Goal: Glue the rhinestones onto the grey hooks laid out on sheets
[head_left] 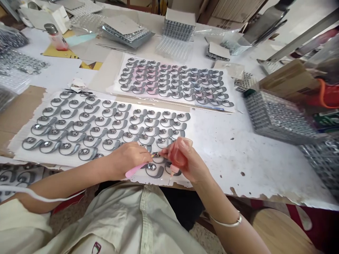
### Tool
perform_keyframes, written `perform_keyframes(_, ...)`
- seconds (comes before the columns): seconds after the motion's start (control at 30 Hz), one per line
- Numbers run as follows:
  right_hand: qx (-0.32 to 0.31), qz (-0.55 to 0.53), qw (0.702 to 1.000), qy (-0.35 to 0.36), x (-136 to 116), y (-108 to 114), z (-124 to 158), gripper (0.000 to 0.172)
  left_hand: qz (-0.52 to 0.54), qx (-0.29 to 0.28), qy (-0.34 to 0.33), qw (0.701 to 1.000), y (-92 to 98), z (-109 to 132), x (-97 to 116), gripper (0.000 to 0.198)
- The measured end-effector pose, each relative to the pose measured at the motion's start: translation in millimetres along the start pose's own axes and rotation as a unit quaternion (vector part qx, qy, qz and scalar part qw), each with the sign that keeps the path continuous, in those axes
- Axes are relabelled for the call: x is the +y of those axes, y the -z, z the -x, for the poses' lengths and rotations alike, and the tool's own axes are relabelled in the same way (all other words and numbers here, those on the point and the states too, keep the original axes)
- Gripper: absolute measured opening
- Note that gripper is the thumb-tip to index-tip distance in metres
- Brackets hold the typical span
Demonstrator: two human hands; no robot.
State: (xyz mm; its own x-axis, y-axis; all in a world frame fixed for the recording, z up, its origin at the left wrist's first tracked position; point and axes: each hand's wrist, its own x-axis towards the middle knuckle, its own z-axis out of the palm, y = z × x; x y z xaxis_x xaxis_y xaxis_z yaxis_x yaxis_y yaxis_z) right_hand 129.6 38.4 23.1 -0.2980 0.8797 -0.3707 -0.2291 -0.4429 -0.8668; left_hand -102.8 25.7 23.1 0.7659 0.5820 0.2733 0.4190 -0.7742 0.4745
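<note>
Your scuffed white table (238, 165), two sheets of curved grey pieces (106, 120) before you, filled trays (278, 118) at your right

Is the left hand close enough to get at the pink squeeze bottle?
Probably yes, but not easily. The left hand is right beside the pink squeeze bottle, and nothing stands between them. However, it is holding a pink-handled tool, and the right hand is wrapped around the bottle.

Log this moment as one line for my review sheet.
left hand: pink-handled tool | right hand: pink squeeze bottle, nozzle down | beneath: grey metal-centred pieces on white sheet
</note>
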Motion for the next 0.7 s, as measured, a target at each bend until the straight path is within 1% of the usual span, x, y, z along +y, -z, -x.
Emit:
perform_keyframes(0.07, -0.003, 0.003, 1.000, -0.002, 0.9, 0.6, -0.8, 0.044, 0.035, 0.003, 0.000, 0.999, 2.4, 0.1, -0.8, 0.018)
perform_keyframes(0.23, -0.010, 0.012, 1.000, -0.012, 4.1, 2.2, -0.9, 0.042, 0.068, 0.018, 0.018, 0.997, 5.8, 0.6, -1.1, 0.020)
perform_keyframes(0.33, -0.011, 0.025, 1.000, -0.008, 6.3, 2.6, 0.4, 0.041, 0.090, 0.051, 0.036, 0.994, 8.4, 3.2, -1.0, 0.021)
perform_keyframes(0.43, -0.018, 0.036, 0.999, 0.007, 5.2, 4.8, 1.8, 0.042, 0.094, 0.082, 0.043, 0.991, 13.8, 6.2, 1.4, 0.013)
perform_keyframes(0.5, -0.031, 0.042, 0.998, 0.042, -2.1, 8.3, 3.0, 0.041, 0.085, 0.098, 0.039, 0.991, 19.6, 6.4, 4.7, 0.010)
perform_keyframes(0.57, -0.038, 0.041, 0.993, 0.105, -17.3, 12.3, 4.1, 0.040, 0.072, 0.111, 0.030, 0.991, 26.7, 3.8, 7.8, 0.010)
perform_keyframes(0.6, -0.030, 0.038, 0.989, 0.142, -27.6, 14.1, 4.3, 0.041, 0.064, 0.112, 0.029, 0.991, 30.4, 1.2, 8.7, 0.010)
perform_keyframes(0.63, -0.010, 0.037, 0.984, 0.172, -38.9, 15.4, 3.9, 0.043, 0.056, 0.111, 0.028, 0.992, 34.0, -2.3, 8.8, 0.010)
perform_keyframes(0.7, 0.052, 0.033, 0.973, 0.223, -61.7, 16.8, 0.4, 0.048, 0.040, 0.101, 0.030, 0.994, 39.8, -11.8, 6.4, 0.010)
